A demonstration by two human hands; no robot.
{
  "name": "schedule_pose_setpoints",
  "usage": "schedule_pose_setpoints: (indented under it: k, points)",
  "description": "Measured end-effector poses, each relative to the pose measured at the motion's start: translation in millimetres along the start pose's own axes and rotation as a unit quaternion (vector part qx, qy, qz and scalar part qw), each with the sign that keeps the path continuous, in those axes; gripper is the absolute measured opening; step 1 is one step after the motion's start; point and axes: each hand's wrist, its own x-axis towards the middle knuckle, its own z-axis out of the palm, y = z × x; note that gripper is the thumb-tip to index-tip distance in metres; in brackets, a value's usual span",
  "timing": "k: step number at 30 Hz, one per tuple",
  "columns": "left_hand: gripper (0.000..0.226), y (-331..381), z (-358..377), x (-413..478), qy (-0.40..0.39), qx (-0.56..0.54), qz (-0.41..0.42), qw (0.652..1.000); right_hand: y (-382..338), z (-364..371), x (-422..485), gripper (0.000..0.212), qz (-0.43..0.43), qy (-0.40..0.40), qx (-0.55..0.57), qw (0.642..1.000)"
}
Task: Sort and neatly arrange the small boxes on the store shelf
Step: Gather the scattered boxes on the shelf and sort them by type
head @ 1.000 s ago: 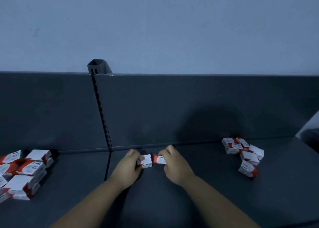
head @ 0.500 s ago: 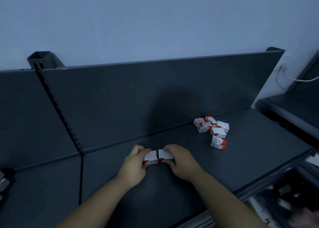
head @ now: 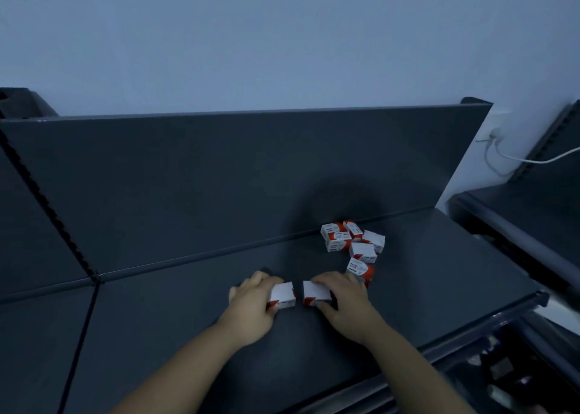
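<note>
1. Two small boxes sit on the dark shelf: the left box in the left hand grip, the right box in the right hand grip, fingers closed.
2. Five loose boxes cluster behind the right hand.
3. Half a second ago the held boxes touched; now a gap parts them.

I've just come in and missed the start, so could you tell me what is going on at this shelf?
A person is tidying small red-and-white boxes on a dark shelf. The left hand holds one box and the right hand holds another, both resting on the shelf side by side with a narrow gap between them. A loose heap of similar boxes lies unsorted just behind the right hand, near the back panel.
</note>
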Motion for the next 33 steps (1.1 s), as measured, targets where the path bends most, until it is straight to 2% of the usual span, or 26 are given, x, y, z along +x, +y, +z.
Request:
schedule_pose_setpoints:
  k: [5,9,12,16,19,24,29,33]
  points:
    - [0.035,30.2,11.1,18.5,-0.055,0.039,-0.023,0.997,34.0,-20.3,-6.6,0.043,-0.043,-0.016,0.002,0.999]
    - [0.053,52.5,11.3,34.2,-0.103,0.093,-0.027,0.990,56.2,-34.9,-4.2,0.037,-0.055,0.007,0.050,0.997]
    - [0.060,73.1,8.8,50.5,-0.090,0.049,-0.029,0.994,73.4,-42.3,3.6,0.025,-0.027,0.075,0.038,0.996]
    - [0.058,99.1,9.8,86.4,-0.058,-0.011,-0.025,0.998,90.4,-42.6,9.9,0.032,-0.001,0.074,0.003,0.997]
    - [0.059,109.7,18.1,116.6,-0.028,0.063,-0.015,0.998,94.8,-42.4,12.2,0.031,-0.004,0.070,0.004,0.998]
    - [0.065,111.5,35.3,145.1,-0.044,0.142,-0.009,0.989,99.7,-47.4,16.5,0.025,-0.015,0.052,0.042,0.998]
    - [0.044,106.4,52.7,150.9,0.035,0.141,-0.003,0.989,103.7,-50.4,16.9,0.022,-0.011,0.028,0.082,0.996]
    - [0.051,98.9,56.0,143.4,0.043,0.084,-0.001,0.996,103.4,-52.0,17.8,0.022,-0.004,0.017,0.108,0.994]
